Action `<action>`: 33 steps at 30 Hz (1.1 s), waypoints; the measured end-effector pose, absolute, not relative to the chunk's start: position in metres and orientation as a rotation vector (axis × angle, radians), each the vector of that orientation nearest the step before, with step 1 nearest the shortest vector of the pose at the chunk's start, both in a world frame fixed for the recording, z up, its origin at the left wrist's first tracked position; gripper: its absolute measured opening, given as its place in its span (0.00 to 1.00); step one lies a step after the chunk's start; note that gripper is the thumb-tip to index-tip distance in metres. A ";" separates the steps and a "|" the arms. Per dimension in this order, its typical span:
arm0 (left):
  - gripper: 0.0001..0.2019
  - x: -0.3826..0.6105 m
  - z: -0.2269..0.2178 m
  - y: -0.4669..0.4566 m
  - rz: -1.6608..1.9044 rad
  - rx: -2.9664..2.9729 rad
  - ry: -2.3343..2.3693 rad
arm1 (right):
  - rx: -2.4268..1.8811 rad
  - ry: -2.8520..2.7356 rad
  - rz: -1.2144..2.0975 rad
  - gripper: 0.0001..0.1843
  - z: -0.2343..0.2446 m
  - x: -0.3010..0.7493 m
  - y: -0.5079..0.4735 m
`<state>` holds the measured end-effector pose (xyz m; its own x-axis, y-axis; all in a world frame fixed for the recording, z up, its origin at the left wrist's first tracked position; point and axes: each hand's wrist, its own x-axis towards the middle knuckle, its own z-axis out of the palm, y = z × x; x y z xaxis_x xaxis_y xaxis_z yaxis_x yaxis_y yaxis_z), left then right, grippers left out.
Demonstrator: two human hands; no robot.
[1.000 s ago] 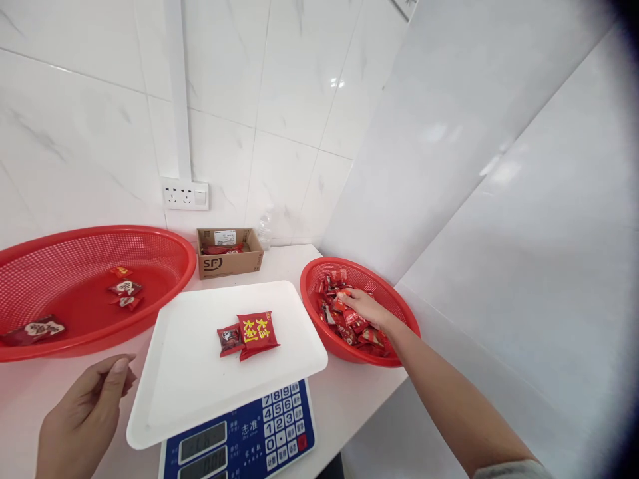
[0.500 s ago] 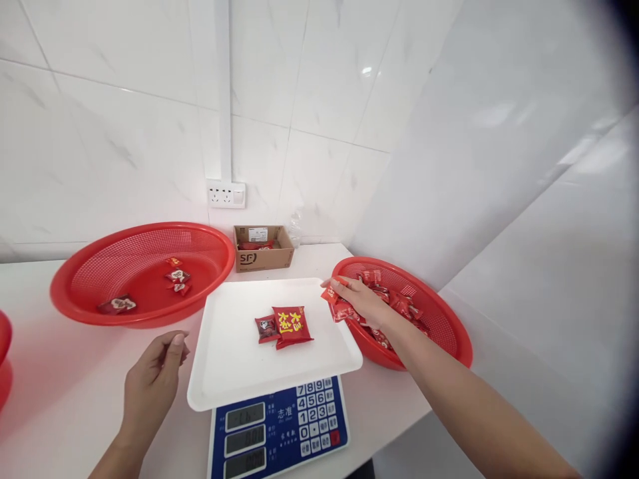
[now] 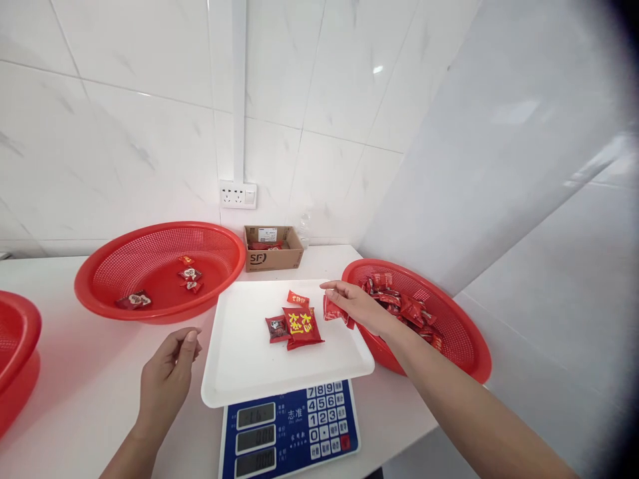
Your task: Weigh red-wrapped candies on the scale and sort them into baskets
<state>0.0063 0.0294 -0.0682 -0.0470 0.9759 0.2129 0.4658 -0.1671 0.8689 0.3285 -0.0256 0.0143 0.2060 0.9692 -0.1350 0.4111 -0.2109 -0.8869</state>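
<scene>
My right hand (image 3: 357, 306) is over the right side of the white tray (image 3: 244, 372), fingers closed on small red snack packets (image 3: 333, 309); palm and fingers partly hide them. On the tray lie a larger red packet with yellow characters (image 3: 302, 326), a small dark red packet (image 3: 277, 328) touching its left side, and a small orange-red packet (image 3: 298, 299) just behind it. The tray sits on a blue electronic scale (image 3: 294, 429). My left hand (image 3: 170, 369) hovers left of the tray with loosely curled fingers, nothing visible in it.
A red basket (image 3: 464, 339) with many red packets stands at the right. Another red basket (image 3: 114, 249) at the left holds several packets. A cardboard box (image 3: 274, 259) is against the wall; part of a red basket (image 3: 22, 326) shows at the far left.
The small orange-red packet has left my right hand and now lies on the tray behind the larger packet. Red packets stay in my right hand. The view has shifted slightly left.
</scene>
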 end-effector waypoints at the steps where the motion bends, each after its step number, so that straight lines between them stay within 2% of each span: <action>1: 0.19 0.006 -0.068 0.029 1.163 1.668 1.540 | -1.743 -1.295 0.965 0.21 0.015 0.327 -0.026; 8: 0.19 0.005 -0.070 0.030 1.174 1.670 1.540 | -1.773 -1.331 0.856 0.19 0.010 0.325 -0.028; 12: 0.19 0.006 -0.068 0.030 1.160 1.666 1.554 | -1.883 -1.371 0.601 0.16 0.010 0.336 -0.034; 17: 0.18 0.005 -0.068 0.030 1.172 1.656 1.557 | -2.172 -1.310 0.224 0.17 0.014 0.385 -0.049; 21: 0.17 0.005 -0.069 0.031 1.143 1.658 1.572 | -2.409 -1.284 0.094 0.19 0.008 0.433 -0.063; 26: 0.17 0.007 -0.065 0.030 1.088 1.659 1.599 | -2.450 -1.524 0.396 0.21 -0.017 0.456 -0.072; 31: 0.17 0.007 -0.063 0.031 0.993 1.653 1.651 | -2.420 -1.645 0.739 0.36 -0.040 0.445 -0.068; 33: 0.17 0.008 -0.062 0.032 0.979 1.662 1.664 | -2.404 -1.663 0.794 0.37 -0.043 0.439 -0.066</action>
